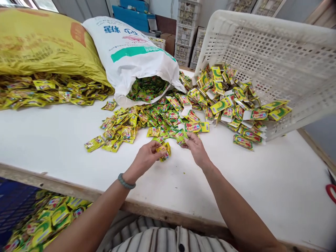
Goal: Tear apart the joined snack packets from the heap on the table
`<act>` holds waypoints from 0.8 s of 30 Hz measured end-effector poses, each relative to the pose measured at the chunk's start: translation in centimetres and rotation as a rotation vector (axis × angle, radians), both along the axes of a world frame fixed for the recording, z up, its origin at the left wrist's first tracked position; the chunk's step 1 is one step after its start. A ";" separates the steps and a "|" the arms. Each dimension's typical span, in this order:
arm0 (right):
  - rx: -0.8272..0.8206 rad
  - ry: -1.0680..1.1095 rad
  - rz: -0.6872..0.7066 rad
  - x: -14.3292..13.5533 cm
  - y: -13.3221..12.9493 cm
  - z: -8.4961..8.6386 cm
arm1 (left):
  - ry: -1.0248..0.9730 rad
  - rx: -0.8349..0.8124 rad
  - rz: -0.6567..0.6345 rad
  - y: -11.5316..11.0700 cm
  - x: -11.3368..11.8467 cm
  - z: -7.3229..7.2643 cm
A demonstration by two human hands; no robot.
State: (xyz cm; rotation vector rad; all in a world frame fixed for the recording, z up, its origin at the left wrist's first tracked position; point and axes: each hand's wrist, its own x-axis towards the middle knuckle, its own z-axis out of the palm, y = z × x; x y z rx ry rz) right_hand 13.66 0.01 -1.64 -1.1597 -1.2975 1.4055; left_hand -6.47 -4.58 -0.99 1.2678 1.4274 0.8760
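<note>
Striped shirt [162, 241] nearest, pressed close to the table's worn wooden edge. Lower left, below table height: blue crate [15, 206], with yellow-and-green packs [61, 214] heaped in it. White table [181, 196] bare just in front of the body apart from a few specks; red-handled scissors [331, 192] at the far right, cut off by the frame.

Both forearms reach in over the near edge. Left hand [148, 154], banded at the wrist: fingers pinched on a yellow packet [164, 152]. Right hand [195, 148]: fingers closed on the edge of a green packet [180, 137], just beside a printed box [193, 126].

Directly beyond, loose yellow packets [128, 132] to the left, green packets [160, 113] mixed in toward the middle. Small boxes [222, 105] heaped to the right, many flaps open, crowding the mouth of a tipped white basket [278, 52]. White sack [136, 45] behind the loose packets, mouth toward the person; yellow sack [47, 42] left of it, packets spilling out. Farther back, stacked crates [183, 35] and a blue cabinet-like piece [131, 17], partly hidden.
</note>
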 end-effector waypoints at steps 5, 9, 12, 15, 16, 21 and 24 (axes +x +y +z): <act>-0.159 0.259 -0.121 1.6 -1.9 0.1 | -0.334 -0.084 0.025 1.0 2.7 1.0; -0.076 0.173 -0.162 2.2 -2.4 -0.5 | -0.466 -0.130 0.068 1.7 4.4 0.7; -0.067 0.143 -0.170 2.3 -2.4 -0.6 | -0.504 -0.141 0.089 2.0 5.4 -0.1; -0.116 0.127 -0.197 2.5 -2.3 -0.6 | -0.561 -0.125 0.113 1.9 6.3 -0.8; -0.140 0.110 -0.197 2.6 -2.2 -0.6 | -0.585 -0.118 0.121 1.8 6.6 -1.0; -0.161 -0.009 -0.175 3.1 -2.0 -0.9 | -0.607 -0.132 0.140 1.3 7.2 -1.4; -0.108 -0.038 -0.130 3.1 -2.1 -1.3 | -0.591 -0.155 0.134 1.1 7.0 -1.6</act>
